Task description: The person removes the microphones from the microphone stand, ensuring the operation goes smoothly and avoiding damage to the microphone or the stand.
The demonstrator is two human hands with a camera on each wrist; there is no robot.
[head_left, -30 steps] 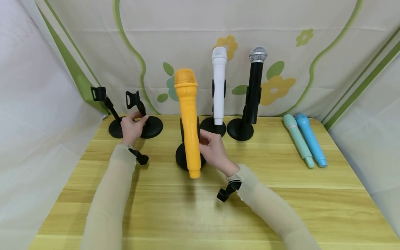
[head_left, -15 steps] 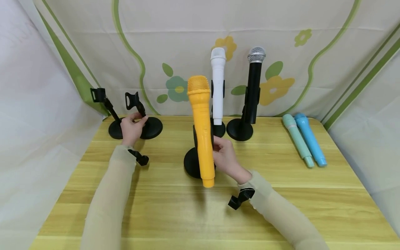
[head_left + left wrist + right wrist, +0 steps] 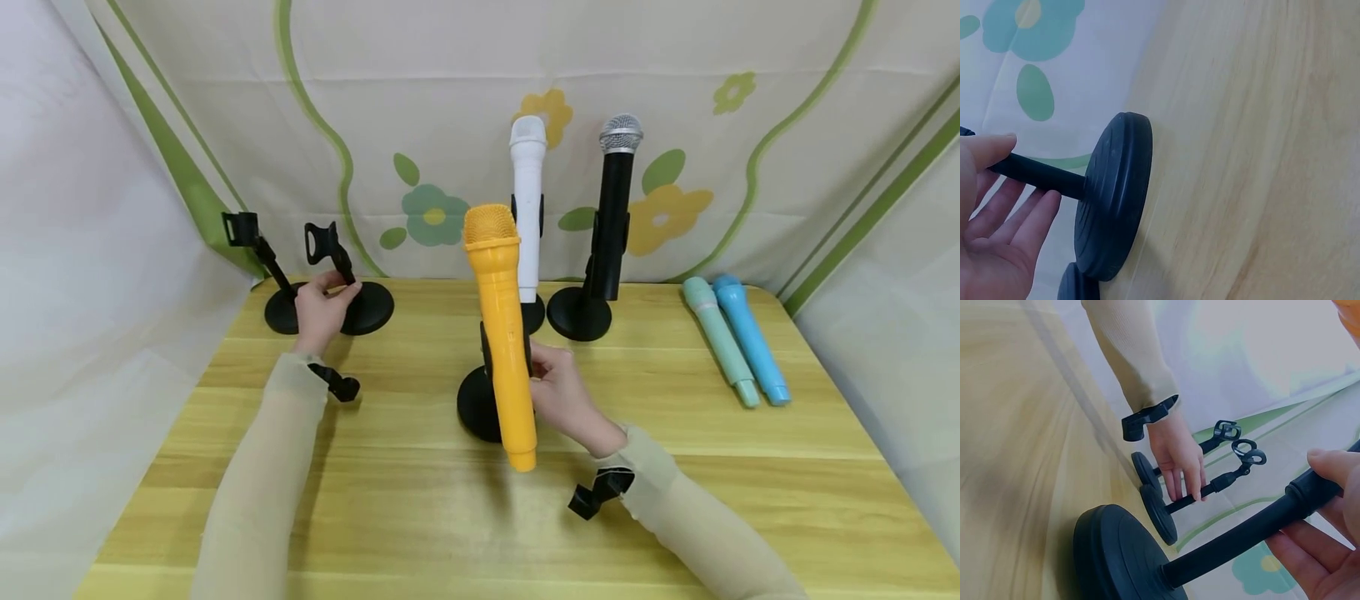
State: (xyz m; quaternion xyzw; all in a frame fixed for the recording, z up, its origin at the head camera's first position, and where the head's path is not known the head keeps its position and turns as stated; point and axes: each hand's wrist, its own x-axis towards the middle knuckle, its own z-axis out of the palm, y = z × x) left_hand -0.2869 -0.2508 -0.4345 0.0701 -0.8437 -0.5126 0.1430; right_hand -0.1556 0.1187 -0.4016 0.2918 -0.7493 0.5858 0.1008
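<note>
The left hand [image 3: 321, 312] pinches the pole [image 3: 1044, 176] of a black microphone stand [image 3: 369, 308]. The right hand [image 3: 566, 398] pinches the front stand [image 3: 477, 406], which carries a yellow microphone [image 3: 504, 333], slightly tilted.

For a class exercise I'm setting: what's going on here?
A person's right grip holds a black stand carrying a yellow microphone. The left grip holds a bare stand, with another bare stand beside it. Farther back, a white microphone and a black microphone sit in stands. A green microphone and a blue microphone lie on the table at right.
</note>
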